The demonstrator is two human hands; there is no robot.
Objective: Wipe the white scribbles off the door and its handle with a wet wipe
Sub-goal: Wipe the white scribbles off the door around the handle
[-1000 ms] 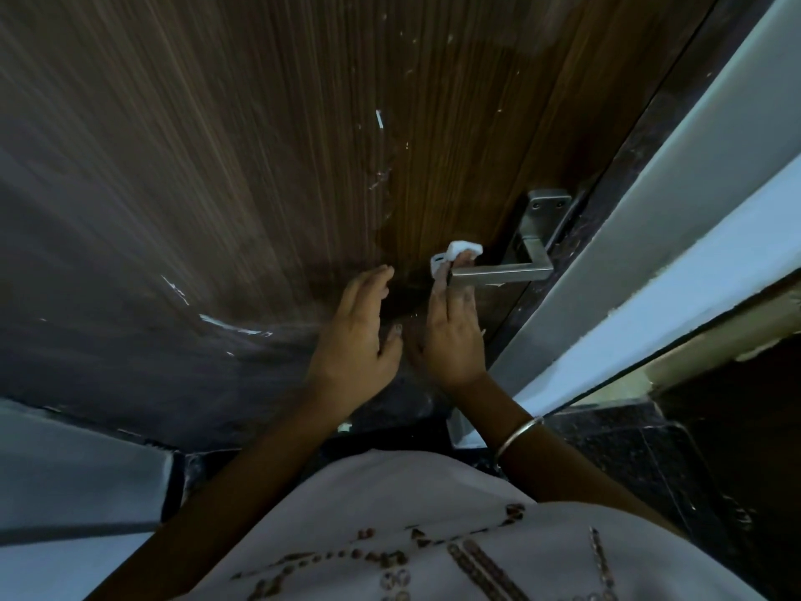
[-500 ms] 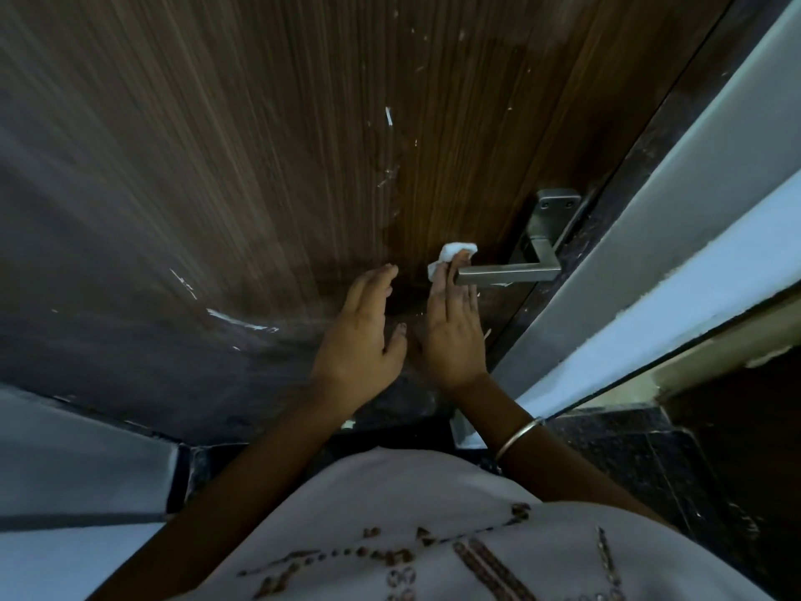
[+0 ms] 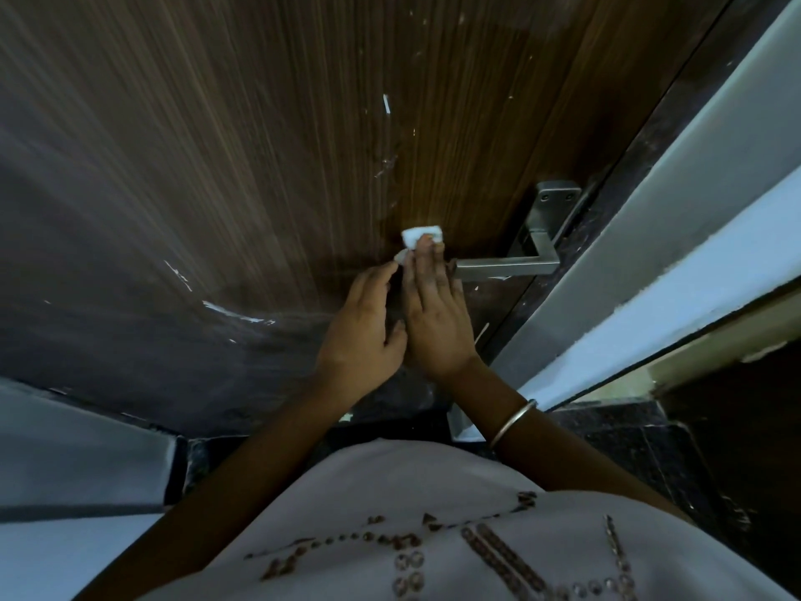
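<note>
A dark wood-grain door [image 3: 260, 145] fills the view, with white scribbles [image 3: 234, 312] at its lower left and small white marks [image 3: 386, 103] higher up. A steel lever handle [image 3: 507, 267] sticks out at the right. My right hand [image 3: 435, 314] presses a folded white wet wipe [image 3: 421, 235] flat against the door with straight fingers, just left of the handle's free end. My left hand [image 3: 362, 336] lies open against the door beside it, its fingertips near the wipe's lower edge.
A white door frame and wall [image 3: 650, 236] run along the right. Dark stone flooring [image 3: 628, 431] lies below, with a grey-white wall [image 3: 65, 461] at the lower left. A metal bangle [image 3: 513, 422] circles my right wrist.
The right hand has slid the wipe left and slightly up, off the handle's end and onto the door panel. The left hand has moved in closer to the right one.
</note>
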